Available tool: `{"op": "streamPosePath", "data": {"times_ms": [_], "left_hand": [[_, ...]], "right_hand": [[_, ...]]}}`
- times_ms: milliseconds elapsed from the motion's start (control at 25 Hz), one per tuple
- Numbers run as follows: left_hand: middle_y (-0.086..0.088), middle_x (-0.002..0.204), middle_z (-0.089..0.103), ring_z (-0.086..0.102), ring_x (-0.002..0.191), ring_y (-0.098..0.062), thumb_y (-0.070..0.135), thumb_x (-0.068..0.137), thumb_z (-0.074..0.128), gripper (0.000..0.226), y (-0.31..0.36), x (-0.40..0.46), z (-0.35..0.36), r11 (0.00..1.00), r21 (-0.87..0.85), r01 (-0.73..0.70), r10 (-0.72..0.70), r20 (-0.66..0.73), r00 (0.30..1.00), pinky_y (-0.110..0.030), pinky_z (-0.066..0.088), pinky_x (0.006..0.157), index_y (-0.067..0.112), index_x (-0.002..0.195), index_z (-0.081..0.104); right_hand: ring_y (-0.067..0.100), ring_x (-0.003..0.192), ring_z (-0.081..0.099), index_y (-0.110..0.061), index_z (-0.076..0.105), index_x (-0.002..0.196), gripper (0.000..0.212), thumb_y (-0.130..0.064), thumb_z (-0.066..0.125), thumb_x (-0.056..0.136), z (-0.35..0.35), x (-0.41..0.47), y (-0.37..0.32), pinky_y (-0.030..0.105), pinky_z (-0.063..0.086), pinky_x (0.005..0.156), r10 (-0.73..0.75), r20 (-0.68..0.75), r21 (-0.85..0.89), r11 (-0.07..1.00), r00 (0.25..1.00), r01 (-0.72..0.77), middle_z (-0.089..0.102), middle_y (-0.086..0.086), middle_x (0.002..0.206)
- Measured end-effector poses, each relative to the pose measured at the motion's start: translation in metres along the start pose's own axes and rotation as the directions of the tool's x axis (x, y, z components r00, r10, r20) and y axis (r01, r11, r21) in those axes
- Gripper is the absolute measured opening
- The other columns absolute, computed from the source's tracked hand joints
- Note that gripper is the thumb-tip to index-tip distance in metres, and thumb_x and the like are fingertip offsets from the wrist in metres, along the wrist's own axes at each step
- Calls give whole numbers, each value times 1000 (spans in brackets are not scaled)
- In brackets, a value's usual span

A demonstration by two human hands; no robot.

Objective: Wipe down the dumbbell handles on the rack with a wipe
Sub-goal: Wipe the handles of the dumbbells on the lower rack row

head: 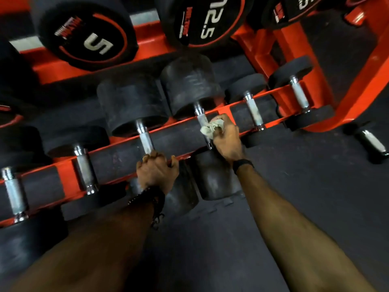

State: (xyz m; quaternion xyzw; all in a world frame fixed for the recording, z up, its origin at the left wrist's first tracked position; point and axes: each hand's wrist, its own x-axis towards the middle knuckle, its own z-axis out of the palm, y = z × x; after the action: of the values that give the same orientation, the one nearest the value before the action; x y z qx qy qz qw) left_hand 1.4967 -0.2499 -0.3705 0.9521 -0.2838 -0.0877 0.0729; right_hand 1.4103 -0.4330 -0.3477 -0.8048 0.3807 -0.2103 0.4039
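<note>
A red rack (183, 123) carries a row of black dumbbells with silver handles. My right hand (227, 140) grips a crumpled pale wipe (210, 127) and holds it against the handle of the middle dumbbell (201, 118). My left hand (156, 169) curls over the rack's front rail, at the near end of the neighbouring dumbbell handle (145, 139). More handles lie to the left (85, 169) and to the right (253, 110).
An upper shelf holds larger dumbbells marked 5 (84, 32) and 12.5 (202, 20). One small dumbbell (371, 142) lies on the dark rubber floor to the right of the rack's red leg (366, 89). Dark floor stretches beneath my forearms.
</note>
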Motion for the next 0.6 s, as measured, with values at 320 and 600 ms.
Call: {"op": "streamPosePath", "data": {"times_ms": [320, 600], "left_hand": [[-14, 66, 60, 62, 67, -38, 41, 80, 53, 34, -1, 0, 4, 999, -48, 4, -10, -127, 992, -43, 49, 71, 12, 65, 61], [-13, 72, 60, 60, 76, -37, 46, 83, 48, 44, -3, 0, 9, 996, -79, 29, -37, -105, 994, -44, 45, 76, 9, 65, 64]], "right_hand": [[41, 96, 61, -16, 54, 113, 28, -13, 54, 85, 12, 1, -5, 44, 41, 79, 106, 71, -384, 921, 992, -71, 70, 15, 96], [44, 94, 61, -14, 54, 112, 29, -10, 55, 83, 10, -1, -11, 45, 44, 82, 165, 29, -352, 925, 986, -144, 68, 17, 95]]}}
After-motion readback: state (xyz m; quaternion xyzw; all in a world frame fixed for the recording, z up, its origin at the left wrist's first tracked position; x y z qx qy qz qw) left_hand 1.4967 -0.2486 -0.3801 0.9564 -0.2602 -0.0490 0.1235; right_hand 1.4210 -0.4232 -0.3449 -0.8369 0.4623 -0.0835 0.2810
